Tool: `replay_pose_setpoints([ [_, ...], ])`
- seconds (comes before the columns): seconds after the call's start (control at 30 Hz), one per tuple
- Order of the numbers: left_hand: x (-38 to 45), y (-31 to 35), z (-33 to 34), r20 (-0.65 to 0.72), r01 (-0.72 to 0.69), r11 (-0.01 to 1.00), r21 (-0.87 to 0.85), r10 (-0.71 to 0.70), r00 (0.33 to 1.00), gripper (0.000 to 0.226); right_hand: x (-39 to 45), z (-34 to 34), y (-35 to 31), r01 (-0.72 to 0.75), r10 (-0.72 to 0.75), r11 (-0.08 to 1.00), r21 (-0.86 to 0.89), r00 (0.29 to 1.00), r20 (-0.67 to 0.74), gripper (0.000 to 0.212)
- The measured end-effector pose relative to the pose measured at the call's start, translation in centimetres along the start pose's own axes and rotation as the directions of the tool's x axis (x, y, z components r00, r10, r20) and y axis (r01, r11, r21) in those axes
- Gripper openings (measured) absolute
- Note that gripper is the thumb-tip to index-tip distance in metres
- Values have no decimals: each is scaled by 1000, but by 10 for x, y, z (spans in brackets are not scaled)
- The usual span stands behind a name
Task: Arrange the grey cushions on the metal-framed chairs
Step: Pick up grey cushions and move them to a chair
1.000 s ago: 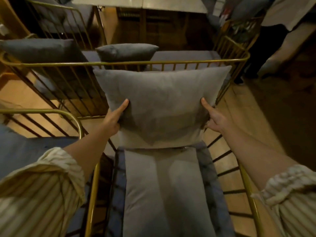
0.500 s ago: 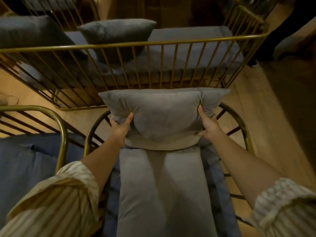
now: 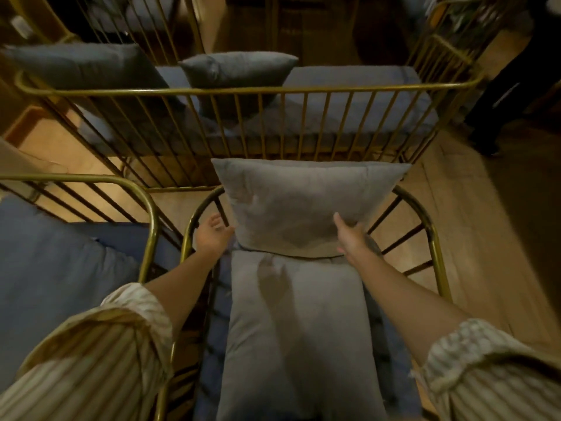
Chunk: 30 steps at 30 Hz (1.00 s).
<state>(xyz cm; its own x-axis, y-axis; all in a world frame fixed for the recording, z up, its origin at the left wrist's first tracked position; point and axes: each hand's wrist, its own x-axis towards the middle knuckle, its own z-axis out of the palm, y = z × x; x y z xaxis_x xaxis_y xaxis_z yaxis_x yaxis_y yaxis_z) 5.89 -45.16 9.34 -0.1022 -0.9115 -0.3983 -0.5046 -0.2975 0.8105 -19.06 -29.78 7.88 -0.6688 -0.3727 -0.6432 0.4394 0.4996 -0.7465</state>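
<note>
A light grey cushion (image 3: 303, 202) stands upright against the back of the gold metal-framed chair (image 3: 432, 238) just below me. Its lower edge rests on a long grey seat cushion (image 3: 297, 329). My right hand (image 3: 350, 235) grips the cushion's lower right corner, thumb on the front face. My left hand (image 3: 211, 237) hovers beside the lower left corner with fingers spread, holding nothing.
A gold-framed sofa (image 3: 243, 91) stands right behind the chair, holding two dark grey cushions (image 3: 236, 69) (image 3: 85, 65). Another gold-framed chair (image 3: 151, 214) with a blue seat cushion (image 3: 60, 262) sits close on my left. A person's dark legs (image 3: 516, 86) stand at far right on the wooden floor.
The cushion came down from mid-air and now leans against the chair back. My left hand let go of it and opened; my right hand slid to the lower right corner.
</note>
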Motion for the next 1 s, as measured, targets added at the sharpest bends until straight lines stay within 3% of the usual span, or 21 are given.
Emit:
replay_pose_setpoints([
  [0.13,-18,-18,-48,-81,12,999,45,-9,997,38,-52,54,5,-10,62,959,-283,982,178,72],
  [0.2,-27,-31,-81,-124,-6,998,70,14,992,32,-78,85,0,57,67,918,-393,954,293,62],
  [0.33,-38,-67,-154,-234,-21,996,92,42,971,28,-128,147,-18,261,-1,840,-476,878,479,33],
  [0.53,-65,-111,-266,-393,94,991,-97,-125,911,31,-194,240,-28,424,18,728,-538,773,634,16],
  [0.67,-80,-160,-334,-428,185,976,-117,-217,877,42,-224,301,-17,470,43,697,-542,727,685,19],
  [0.8,-93,-218,-379,-458,268,956,-116,-291,840,43,-243,361,6,446,67,706,-550,731,679,6],
  [1.0,-70,-292,-445,-443,340,923,-179,-384,810,34,-265,442,46,367,69,742,-561,791,608,37],
])
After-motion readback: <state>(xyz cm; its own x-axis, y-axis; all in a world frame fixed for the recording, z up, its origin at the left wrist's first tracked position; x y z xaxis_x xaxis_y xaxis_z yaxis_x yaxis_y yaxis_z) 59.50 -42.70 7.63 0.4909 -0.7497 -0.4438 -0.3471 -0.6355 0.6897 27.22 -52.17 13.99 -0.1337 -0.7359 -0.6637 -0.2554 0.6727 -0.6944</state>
